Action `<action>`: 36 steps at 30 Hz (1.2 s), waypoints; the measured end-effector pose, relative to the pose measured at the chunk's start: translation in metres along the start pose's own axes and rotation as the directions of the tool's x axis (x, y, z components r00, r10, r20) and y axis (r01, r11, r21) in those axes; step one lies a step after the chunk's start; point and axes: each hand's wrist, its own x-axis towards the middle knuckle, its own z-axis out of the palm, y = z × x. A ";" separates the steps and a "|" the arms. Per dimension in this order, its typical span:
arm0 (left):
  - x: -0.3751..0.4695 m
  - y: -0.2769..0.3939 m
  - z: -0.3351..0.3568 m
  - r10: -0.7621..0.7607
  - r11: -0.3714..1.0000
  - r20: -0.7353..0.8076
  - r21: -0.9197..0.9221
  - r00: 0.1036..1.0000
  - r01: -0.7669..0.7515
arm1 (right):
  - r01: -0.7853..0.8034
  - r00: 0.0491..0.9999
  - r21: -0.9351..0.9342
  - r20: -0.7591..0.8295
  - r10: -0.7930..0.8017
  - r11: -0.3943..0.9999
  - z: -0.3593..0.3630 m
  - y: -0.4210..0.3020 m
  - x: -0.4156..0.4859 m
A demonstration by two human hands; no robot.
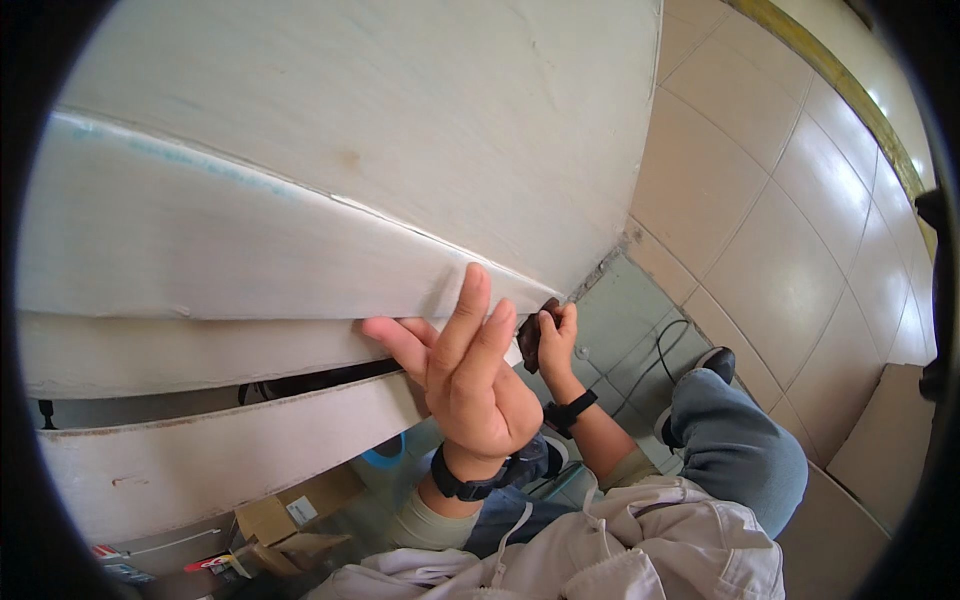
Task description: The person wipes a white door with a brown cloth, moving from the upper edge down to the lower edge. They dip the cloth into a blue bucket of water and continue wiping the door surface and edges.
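Note:
A long white ledge (pixel 225 247) runs along the base of a white wall or panel (pixel 375 97). My left hand (pixel 480 390) is at the lower edge of this ledge, fingers spread. Two of its fingers point up in front of the ledge, and others reach towards its underside; firm contact cannot be made out. My right hand (pixel 559 341) grips a crumpled dark brown thing (pixel 531 341), perhaps a cloth, at the ledge's right end. Below the ledge, a white drawer or tray front (pixel 225 450) stands out, with a dark gap behind it.
An opened cardboard box (pixel 274 517) and a blue-rimmed round thing (pixel 386 450) lie beneath the drawer front. On the right are green floor tiles (pixel 637 300) with a thin black cable (pixel 660 345), then glossy beige tiles (pixel 810 247). My bent leg (pixel 735 442) extends there.

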 end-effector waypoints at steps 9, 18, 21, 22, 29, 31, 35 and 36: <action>0.001 0.004 0.006 -0.084 0.996 -0.043 -0.024 0.995 0.083 | -0.219 0.975 -0.203 -0.013 0.221 0.954 -0.032 0.073 0.058; -0.002 0.005 0.003 -0.110 0.992 -0.031 -0.064 0.993 0.108 | -0.102 0.993 -0.072 0.056 0.106 0.992 -0.023 0.025 0.037; -0.001 0.003 0.000 -0.112 0.991 -0.004 -0.079 0.994 0.111 | -0.153 0.984 -0.052 0.089 0.157 0.987 -0.027 0.023 0.048; -0.002 0.004 0.000 -0.118 0.989 -0.014 -0.092 0.993 0.116 | -0.137 0.985 -0.053 0.099 0.142 0.989 -0.029 0.025 0.049; -0.002 0.006 -0.001 -0.114 0.992 -0.036 -0.053 0.993 0.112 | -0.155 0.981 -0.096 0.102 0.164 0.983 -0.032 0.045 0.048; -0.001 0.004 0.000 -0.084 0.995 -0.053 -0.066 0.995 0.081 | -0.178 0.976 -0.105 0.110 0.189 0.978 -0.032 0.047 0.051; -0.004 0.004 -0.002 -0.100 0.994 -0.021 -0.051 0.995 0.099 | -0.133 0.987 -0.187 0.062 0.147 0.973 -0.033 0.049 0.055; -0.005 0.004 -0.002 -0.104 0.994 -0.028 -0.035 0.994 0.103 | -0.035 0.997 -0.281 0.056 0.053 0.959 -0.034 0.048 0.055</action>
